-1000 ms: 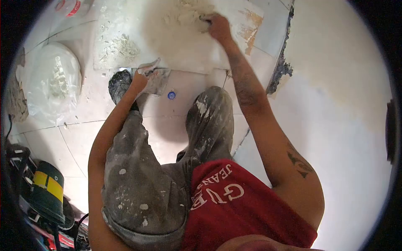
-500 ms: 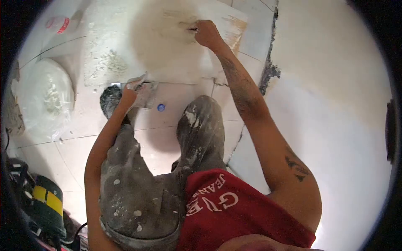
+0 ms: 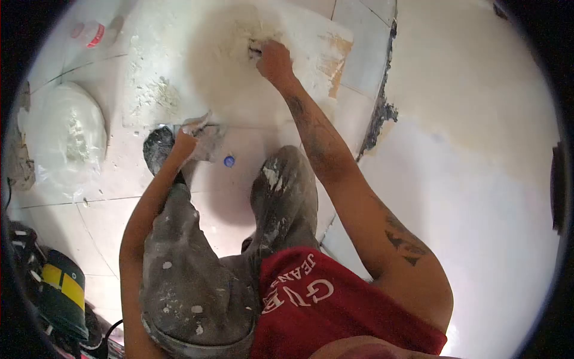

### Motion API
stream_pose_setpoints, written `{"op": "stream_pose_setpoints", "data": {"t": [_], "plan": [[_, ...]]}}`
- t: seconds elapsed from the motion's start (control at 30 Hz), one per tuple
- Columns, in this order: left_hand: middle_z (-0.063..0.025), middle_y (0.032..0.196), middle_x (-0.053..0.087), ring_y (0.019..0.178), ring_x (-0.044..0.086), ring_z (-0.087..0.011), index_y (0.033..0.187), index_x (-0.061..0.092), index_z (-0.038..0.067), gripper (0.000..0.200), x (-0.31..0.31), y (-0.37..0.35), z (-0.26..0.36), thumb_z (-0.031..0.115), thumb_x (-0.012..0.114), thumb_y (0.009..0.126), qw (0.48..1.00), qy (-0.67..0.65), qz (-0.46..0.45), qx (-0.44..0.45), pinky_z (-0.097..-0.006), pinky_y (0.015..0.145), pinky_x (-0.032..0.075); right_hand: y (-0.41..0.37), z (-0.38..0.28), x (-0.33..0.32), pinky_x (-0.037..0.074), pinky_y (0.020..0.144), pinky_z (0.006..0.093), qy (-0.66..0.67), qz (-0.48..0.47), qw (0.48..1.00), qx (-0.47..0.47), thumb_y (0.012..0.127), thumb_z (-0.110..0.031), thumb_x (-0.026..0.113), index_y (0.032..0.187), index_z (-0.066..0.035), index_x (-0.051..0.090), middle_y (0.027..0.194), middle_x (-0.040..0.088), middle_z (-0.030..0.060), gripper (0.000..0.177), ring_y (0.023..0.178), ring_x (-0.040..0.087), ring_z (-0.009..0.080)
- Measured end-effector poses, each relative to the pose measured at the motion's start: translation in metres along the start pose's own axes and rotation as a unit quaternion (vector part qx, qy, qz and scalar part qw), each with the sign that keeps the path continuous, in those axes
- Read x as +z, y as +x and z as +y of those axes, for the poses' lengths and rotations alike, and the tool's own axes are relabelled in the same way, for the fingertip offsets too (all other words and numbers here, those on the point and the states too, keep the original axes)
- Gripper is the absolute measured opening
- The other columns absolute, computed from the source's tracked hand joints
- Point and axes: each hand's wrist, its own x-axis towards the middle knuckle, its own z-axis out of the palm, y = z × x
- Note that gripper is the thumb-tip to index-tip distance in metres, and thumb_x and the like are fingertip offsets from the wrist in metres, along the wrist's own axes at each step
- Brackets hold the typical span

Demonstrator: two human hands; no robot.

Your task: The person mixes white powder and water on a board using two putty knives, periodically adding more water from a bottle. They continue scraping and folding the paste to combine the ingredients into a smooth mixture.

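Observation:
My right hand [image 3: 275, 61] is closed round a small tool with a dark part [image 3: 255, 49], probably a putty knife, most of it hidden by my fist. It works on a white board [image 3: 227, 99] smeared with pale putty [image 3: 254, 30]; brown shows along the board's right end. My left hand [image 3: 185, 143] grips a putty-crusted trowel [image 3: 206, 143] with a flat, greyish blade, held low by the board's near edge, beside my dark shoe [image 3: 158, 146]. More putty [image 3: 158, 97] sticks to the board's left side.
A blue bottle cap [image 3: 229, 161] lies on the tiled floor between my feet. At left are a clear plastic bag [image 3: 75, 140] with pale material and a red-labelled bottle [image 3: 92, 35]. A black-and-yellow machine [image 3: 63, 293] stands lower left; a pale wall or slab [image 3: 472, 179] is at right.
My right hand has moved left and slightly nearer to me across the board, keeping its tool. My left hand stays nearly in place with the trowel. The view has shifted slightly.

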Motion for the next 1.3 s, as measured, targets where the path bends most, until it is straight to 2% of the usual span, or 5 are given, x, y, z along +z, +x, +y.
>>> {"op": "stream_pose_setpoints", "data": {"t": [0.17,0.63,0.93,1.1,1.3], "plan": [[-0.0142,0.115,0.058,0.106,0.054,-0.0183,0.122,0.052,0.007,0.043,-0.003,-0.003,0.007,0.005,0.061,0.079,0.989,0.144,-0.007,0.039,-0.0287,0.092,0.04,0.019,0.017,-0.038,0.048,0.075,0.0433,0.026,-0.142,0.989,0.037,0.064,-0.006,0.054,0.087,-0.002,0.067,0.084,0.062,0.0202,0.027,0.082,0.059,0.0345],[-0.0162,0.101,0.061,0.093,0.058,-0.024,0.102,0.062,0.001,0.034,0.001,-0.006,0.02,0.016,0.072,0.072,0.981,0.192,0.014,-0.017,-0.032,0.085,0.044,-0.001,-0.001,0.013,0.048,0.072,0.0455,0.019,0.112,0.994,0.007,0.064,-0.007,0.052,0.073,0.003,0.062,0.078,0.06,0.0218,0.017,0.077,0.059,0.0399],[-0.0149,0.102,0.059,0.093,0.056,-0.0244,0.107,0.059,0.002,0.038,0.004,-0.009,0.004,0.015,0.071,0.073,0.971,0.239,0.024,-0.007,-0.0323,0.083,0.044,0.001,-0.004,0.003,0.046,0.076,0.0463,0.008,0.078,0.996,0.04,0.064,-0.011,0.055,0.08,0.002,0.062,0.079,0.061,0.0221,0.022,0.076,0.058,0.0391],[-0.0156,0.102,0.057,0.097,0.054,-0.0269,0.111,0.057,0.006,0.04,-0.001,-0.005,-0.013,0.02,0.069,0.076,0.973,0.222,-0.043,0.054,-0.034,0.084,0.043,0.015,0.022,-0.026,0.045,0.076,0.0483,0.021,-0.125,0.992,0.014,0.07,-0.018,0.057,0.087,-0.003,0.063,0.09,0.061,0.0181,0.024,0.086,0.057,0.0357],[-0.0151,0.105,0.058,0.096,0.053,-0.0266,0.128,0.047,0.013,0.055,-0.001,0.003,-0.014,0.021,0.067,0.077,0.98,0.182,-0.076,0.017,-0.0336,0.085,0.043,0.009,-0.001,-0.003,0.046,0.073,0.047,0.004,-0.026,0.998,0.054,0.066,-0.016,0.06,0.085,-0.003,0.062,0.077,0.059,0.0174,0.024,0.079,0.057,0.037]]}}
